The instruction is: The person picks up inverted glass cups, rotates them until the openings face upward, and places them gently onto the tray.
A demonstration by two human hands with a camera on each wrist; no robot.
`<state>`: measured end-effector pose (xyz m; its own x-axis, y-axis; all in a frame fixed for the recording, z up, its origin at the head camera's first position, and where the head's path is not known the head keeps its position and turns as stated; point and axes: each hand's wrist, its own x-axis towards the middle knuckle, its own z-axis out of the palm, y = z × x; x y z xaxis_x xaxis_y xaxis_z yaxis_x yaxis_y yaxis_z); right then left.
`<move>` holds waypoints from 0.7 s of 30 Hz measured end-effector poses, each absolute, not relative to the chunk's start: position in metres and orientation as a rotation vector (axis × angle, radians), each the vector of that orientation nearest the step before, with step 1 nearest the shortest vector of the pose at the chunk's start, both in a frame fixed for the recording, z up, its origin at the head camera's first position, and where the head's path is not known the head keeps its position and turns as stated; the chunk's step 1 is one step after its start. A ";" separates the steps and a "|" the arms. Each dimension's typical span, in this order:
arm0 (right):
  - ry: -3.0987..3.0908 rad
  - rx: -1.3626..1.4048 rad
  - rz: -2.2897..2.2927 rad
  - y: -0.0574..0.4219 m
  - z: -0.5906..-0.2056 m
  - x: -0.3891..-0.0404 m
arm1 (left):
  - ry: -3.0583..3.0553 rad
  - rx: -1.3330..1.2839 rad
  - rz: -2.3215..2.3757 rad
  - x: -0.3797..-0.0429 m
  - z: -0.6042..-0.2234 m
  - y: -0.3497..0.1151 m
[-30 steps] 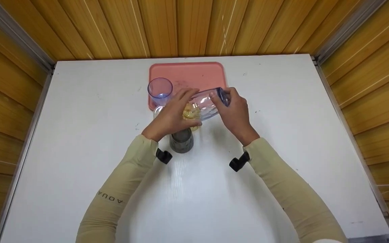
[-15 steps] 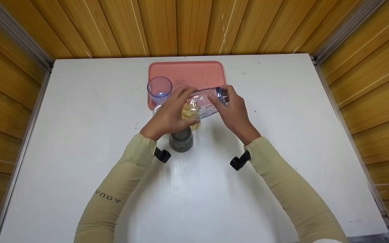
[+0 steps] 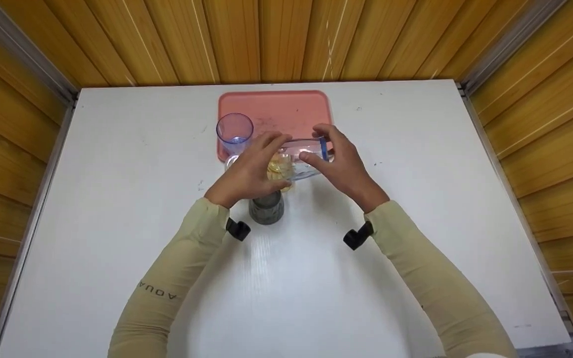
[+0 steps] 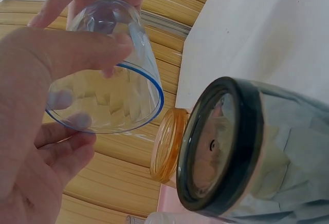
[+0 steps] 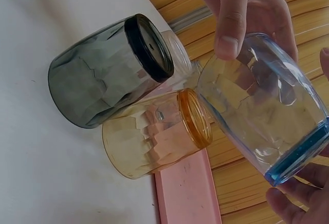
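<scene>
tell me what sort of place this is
Likely a recording booth or test station: a white table walled on three sides by wood-look panels, metal framing in the corners, and black wrist-worn devices.

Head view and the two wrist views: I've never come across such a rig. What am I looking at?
There is no robot. A person's left hand and right hand do everything. The head view looks down from the person's head; each wrist view comes from a small black camera worn on that wrist.

Both hands hold a blue-tinted tumbler, tipped on its side. On the white table are a smoky gray tumbler and an amber tumbler, thick ends up; a clear tumbler is partly hidden behind them. A blue-rimmed tumbler stands on the pink tray.
</scene>
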<state>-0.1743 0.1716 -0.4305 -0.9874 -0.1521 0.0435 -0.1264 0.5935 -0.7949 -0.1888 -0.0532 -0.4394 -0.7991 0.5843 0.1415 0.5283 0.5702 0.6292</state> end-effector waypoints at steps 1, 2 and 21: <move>2.780 -0.254 -1.372 0.172 -0.430 -0.174 | 2.710 0.970 1.038 -0.189 -0.439 -0.053; 2.780 -0.266 -1.362 0.172 -0.430 -0.174 | 2.711 0.976 1.029 -0.189 -0.439 -0.053; 2.784 -0.351 -1.033 0.180 -0.424 -0.170 | 2.656 1.043 0.912 -0.186 -0.433 -0.054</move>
